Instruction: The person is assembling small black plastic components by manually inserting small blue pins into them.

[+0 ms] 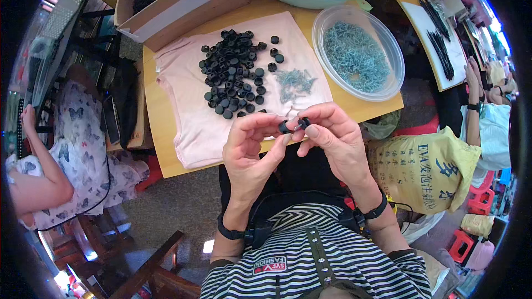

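Observation:
Close together over the table's near edge, my hands each pinch a small black plastic piece. My left hand [252,147] grips a round black cap [284,127] between thumb and fingertips. Just beside it, my right hand [335,135] holds another black cap [304,122]; a small pale bit shows between the two, too small to make out. Beyond my hands, a heap of black caps [230,72] lies on a pink cloth [188,105], which looks like a garment. To its right is a small pile of silvery screws [295,83].
A clear round tub [394,69] of screws stands at the table's right. Behind are a cardboard box [188,8] and a pale green basin [310,1], both with black parts. A yellow sack [421,171] sits at right. People sit at left and right; a wooden chair [147,266] is lower left.

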The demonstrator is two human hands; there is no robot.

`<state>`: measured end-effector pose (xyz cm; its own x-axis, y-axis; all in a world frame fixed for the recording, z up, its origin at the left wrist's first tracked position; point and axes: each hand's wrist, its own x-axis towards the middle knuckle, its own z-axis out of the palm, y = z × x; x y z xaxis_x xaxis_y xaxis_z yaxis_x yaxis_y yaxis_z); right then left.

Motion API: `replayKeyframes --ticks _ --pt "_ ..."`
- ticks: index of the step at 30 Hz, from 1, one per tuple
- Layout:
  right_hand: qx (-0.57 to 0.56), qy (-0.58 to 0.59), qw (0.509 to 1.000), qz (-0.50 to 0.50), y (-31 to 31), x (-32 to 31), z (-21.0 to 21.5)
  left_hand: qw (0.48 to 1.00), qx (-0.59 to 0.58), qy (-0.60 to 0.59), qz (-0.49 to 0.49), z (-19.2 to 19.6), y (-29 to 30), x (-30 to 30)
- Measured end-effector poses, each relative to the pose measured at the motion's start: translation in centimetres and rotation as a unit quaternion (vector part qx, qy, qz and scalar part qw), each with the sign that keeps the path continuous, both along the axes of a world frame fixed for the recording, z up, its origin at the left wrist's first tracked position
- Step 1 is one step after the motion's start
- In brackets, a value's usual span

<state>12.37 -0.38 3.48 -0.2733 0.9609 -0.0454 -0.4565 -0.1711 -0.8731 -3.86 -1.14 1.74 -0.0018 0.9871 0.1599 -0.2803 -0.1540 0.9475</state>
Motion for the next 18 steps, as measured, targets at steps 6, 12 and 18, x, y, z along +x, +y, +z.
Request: replayKeyframes --ticks 6,12,18 --pt "-0.049 0.057 0.997 0.020 -0.5 0.2 -0.1 1.000 0.005 -0.012 -0.004 0.1 -0.8 -0.2" --pt "-0.100 0.092 0.991 0.016 -0.4 1.1 -0.3 0.999 0.038 -0.007 -0.002 0.2 -0.7 0.2" --pt "-0.124 0.107 0.986 0.010 -0.4 1.7 -0.3 0.998 -0.017 -0.058 -0.028 0.3 -0.6 0.8"
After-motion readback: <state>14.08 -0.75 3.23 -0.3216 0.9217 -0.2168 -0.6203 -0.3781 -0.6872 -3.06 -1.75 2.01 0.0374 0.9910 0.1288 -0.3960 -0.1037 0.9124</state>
